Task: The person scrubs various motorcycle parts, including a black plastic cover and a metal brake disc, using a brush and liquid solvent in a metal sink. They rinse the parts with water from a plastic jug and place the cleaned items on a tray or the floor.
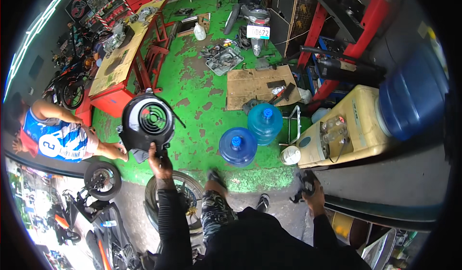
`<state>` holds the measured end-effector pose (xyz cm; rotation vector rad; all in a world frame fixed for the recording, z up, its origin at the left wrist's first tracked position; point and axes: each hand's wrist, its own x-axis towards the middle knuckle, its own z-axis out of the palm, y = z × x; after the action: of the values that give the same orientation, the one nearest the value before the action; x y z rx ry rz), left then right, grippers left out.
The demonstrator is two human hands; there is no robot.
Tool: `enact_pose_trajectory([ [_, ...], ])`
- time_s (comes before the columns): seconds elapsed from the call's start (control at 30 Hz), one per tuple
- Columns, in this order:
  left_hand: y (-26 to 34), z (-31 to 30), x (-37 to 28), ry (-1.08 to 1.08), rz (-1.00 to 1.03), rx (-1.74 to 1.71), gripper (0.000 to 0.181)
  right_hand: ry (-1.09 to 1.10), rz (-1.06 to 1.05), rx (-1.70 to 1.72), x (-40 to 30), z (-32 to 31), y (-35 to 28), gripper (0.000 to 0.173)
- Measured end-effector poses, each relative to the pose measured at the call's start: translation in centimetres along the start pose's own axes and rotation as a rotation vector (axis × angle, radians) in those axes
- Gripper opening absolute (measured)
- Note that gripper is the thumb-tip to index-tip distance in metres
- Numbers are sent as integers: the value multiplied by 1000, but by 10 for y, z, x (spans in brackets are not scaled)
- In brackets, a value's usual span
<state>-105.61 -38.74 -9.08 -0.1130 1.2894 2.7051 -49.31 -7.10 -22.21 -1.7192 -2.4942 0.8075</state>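
My left hand (160, 163) grips the lower edge of a black plastic fan cover (148, 123) with a round ringed grille. The cover is held up above the green floor, to the left of my legs. Over on the right, my right hand (314, 197) is closed around a small black part (306, 183), blurred and too unclear to name. Two blue water jugs with caps, a darker one (238, 152) and a lighter one (265, 127), stand on the floor ahead of me. Under my left forearm lies a motorcycle wheel (180, 194) with a brake disc.
A person (61, 129) stands at the left. The red workbench (112, 100) bears metal engine parts. Flattened cardboard (245, 86) with tools and a metal tray (224, 61) lie ahead, near a parked scooter (255, 21). A yellowed water dispenser (357, 122) and white bucket (290, 155) are at right.
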Motion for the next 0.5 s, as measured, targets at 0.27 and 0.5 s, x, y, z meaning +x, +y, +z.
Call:
enact_pose_trajectory([
  [0.27,-18,-27,232,-107,-26,86,24,143,-33,63,125,-11,-201,90],
  [0.5,-46,-2,385,-234,-462,159,10,106,197,-126,193,-20,-364,87],
])
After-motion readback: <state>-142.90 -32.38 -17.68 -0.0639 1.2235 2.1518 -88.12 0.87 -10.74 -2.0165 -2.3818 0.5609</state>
